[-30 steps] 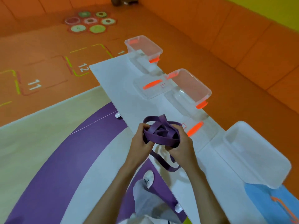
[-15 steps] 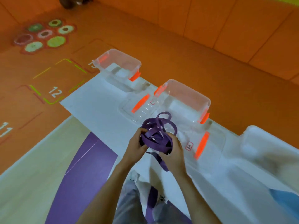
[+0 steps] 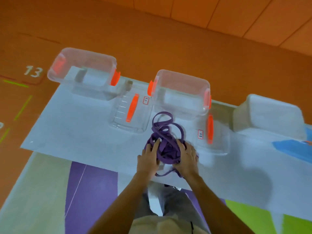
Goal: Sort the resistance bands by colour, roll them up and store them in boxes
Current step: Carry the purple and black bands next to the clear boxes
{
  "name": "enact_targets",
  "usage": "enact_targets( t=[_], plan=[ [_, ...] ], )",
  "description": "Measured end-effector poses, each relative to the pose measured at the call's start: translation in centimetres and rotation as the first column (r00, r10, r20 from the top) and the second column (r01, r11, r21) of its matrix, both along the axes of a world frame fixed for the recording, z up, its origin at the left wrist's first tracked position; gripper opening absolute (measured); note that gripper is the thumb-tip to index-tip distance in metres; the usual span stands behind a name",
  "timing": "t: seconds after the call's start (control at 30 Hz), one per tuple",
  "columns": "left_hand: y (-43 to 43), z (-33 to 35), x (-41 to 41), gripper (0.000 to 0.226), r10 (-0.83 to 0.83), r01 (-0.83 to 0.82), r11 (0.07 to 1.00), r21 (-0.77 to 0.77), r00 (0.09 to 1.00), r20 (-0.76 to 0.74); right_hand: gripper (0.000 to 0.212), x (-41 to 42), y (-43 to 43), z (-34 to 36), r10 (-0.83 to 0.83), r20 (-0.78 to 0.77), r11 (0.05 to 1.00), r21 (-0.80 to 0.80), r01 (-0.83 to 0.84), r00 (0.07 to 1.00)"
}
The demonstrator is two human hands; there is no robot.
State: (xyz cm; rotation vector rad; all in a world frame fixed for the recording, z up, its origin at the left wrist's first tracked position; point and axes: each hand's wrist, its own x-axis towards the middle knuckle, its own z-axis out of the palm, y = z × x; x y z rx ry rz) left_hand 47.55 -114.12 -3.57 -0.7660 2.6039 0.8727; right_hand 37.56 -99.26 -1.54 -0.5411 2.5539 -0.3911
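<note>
Above white table (image 3: 76, 132), tangled purple bands (image 3: 166, 150)

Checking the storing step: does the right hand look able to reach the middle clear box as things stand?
Probably yes: the middle clear box stands open just beyond the right hand, though that hand grips the purple bands.
</note>
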Motion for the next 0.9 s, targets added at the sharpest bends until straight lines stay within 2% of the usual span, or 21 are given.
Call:
enact_targets(
  t=[0.1,0.17,0.27,0.4,0.5,0.63,0.73,0.83,0.9],
  plan=[
    [-0.8,0.0,0.6,0.101,-0.078,0.084,0.993,-0.080,0.994,0.082,0.118,0.3,0.5,0.2,0.022,0.068,0.993,0.116,-0.030,0.997],
    [-1.4,0.2,1.1,0.114,-0.110,0.119,0.991,-0.067,0.986,0.126,0.123,0.6,1.1,0.2,0.025,0.075,0.991,0.126,-0.035,0.997],
    [-2.0,0.3,1.5,0.123,-0.170,0.174,0.984,-0.026,0.979,0.117,0.132,0.9,2.0,0.3,0.008,0.090,0.992,0.127,-0.019,0.996],
    [-2.4,0.2,1.3,0.117,-0.286,0.286,0.958,0.010,0.953,0.097,0.133,1.9,3.3,-0.2,-0.040,0.088,0.992,0.120,0.029,0.995],
    [-2.4,0.3,1.0,0.106,-0.304,0.303,0.953,-0.025,0.951,-0.050,0.129,2.8,3.8,-0.4,-0.016,0.047,0.996,0.089,0.012,0.999],
    [-1.7,1.0,0.5,0.095,-0.335,0.324,0.942,-0.092,0.929,-0.155,0.109,3.3,4.2,0.2,-0.029,-0.009,1.000,0.006,0.029,1.000],
    [-0.9,1.7,0.0,0.074,-0.378,0.361,0.923,-0.130,0.914,-0.145,0.080,3.1,4.9,0.9,-0.088,-0.051,0.988,-0.132,0.081,0.995],
    [0.3,2.7,-0.9,0.059,-0.424,0.392,0.894,-0.217,0.896,-0.132,0.048,2.8,6.1,1.9,-0.132,-0.127,0.981,-0.160,0.111,0.983],
    [1.5,3.6,-1.8,0.055,-0.464,0.433,0.874,-0.221,0.879,-0.112,0.035,2.7,7.6,2.4,-0.180,-0.160,0.976,-0.154,0.155,0.971]
  ],
)
